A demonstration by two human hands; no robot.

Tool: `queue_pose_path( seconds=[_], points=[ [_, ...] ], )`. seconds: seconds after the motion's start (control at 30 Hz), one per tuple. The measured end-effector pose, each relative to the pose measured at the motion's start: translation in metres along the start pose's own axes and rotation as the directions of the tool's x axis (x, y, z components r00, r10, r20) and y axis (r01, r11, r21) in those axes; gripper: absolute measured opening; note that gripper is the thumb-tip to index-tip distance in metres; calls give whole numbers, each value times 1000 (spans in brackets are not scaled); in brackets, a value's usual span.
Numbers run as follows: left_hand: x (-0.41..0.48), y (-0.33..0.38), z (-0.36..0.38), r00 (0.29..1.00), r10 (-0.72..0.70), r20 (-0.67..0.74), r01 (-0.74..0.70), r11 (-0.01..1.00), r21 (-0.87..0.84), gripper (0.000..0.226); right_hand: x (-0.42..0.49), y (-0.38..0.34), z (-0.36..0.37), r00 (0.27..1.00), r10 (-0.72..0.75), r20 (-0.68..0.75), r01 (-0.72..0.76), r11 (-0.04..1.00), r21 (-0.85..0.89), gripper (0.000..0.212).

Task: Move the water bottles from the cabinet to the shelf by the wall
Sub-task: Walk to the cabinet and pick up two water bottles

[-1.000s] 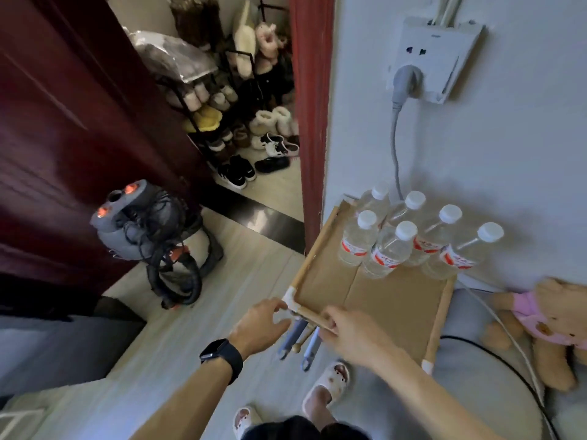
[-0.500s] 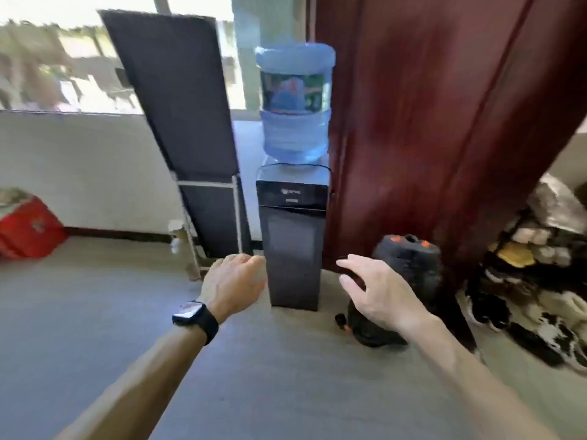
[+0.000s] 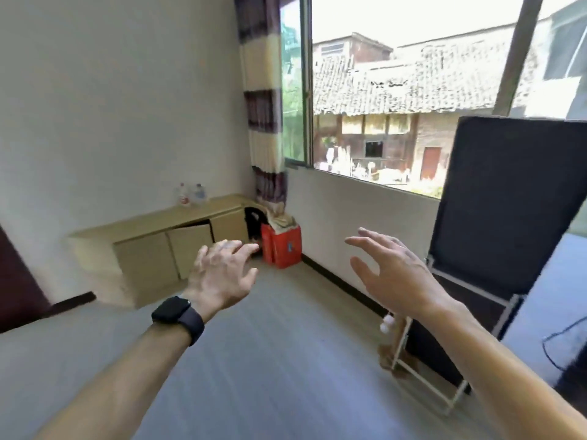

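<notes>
A low beige cabinet [image 3: 149, 227] runs along the far left wall. Two clear water bottles [image 3: 190, 194] stand on its top near the corner, blurred and far from me. One cabinet door [image 3: 190, 249] hangs ajar. My left hand [image 3: 219, 274], with a black watch on the wrist, is raised in mid-air with fingers spread and holds nothing. My right hand [image 3: 390, 271] is also raised, fingers spread and empty. Both hands are well short of the cabinet. The shelf by the wall is out of view.
A red box [image 3: 282, 249] with items on top sits in the corner under a striped curtain [image 3: 263, 100]. A dark panel on a white frame [image 3: 508, 223] leans against the window wall at right. Grey floor [image 3: 254, 360] stretches between me and the cabinet.
My view has swung left from the shelf with bottles, past the water dispenser, to the cabinet corner. Both hands left the shelf edge and now hover open in the air.
</notes>
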State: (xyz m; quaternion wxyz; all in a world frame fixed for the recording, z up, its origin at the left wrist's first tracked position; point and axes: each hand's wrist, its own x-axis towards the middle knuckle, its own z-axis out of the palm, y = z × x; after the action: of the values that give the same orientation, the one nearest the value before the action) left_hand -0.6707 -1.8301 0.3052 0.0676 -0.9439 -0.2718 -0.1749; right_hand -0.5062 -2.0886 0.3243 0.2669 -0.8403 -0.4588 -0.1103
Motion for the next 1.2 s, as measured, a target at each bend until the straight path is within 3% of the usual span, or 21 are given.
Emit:
queue_pose_path(
  seconds=[0.27,0.5,0.73,1.0,1.2],
  points=[
    [76,-145,7,968,-245,-49,249,960,131,53,182,-40,94,971,-241,6,240,968,72,42],
    [194,-230,21,934,-340,-104,354,919,176,51,357,-49,164,933,-359,-31,360,926,115,39],
    [298,-302,85,919,-379,-111,392,910,133,45,498,-53,253,926,-377,-35,377,911,166,39],
    [433,-416,192,922,-385,23,382,919,97,44,652,-63,382,920,-391,2,386,910,149,35],
    [573,-532,211,934,-354,-45,357,926,127,45,805,-91,433,934,-351,-70,358,920,162,35]
  ],
)
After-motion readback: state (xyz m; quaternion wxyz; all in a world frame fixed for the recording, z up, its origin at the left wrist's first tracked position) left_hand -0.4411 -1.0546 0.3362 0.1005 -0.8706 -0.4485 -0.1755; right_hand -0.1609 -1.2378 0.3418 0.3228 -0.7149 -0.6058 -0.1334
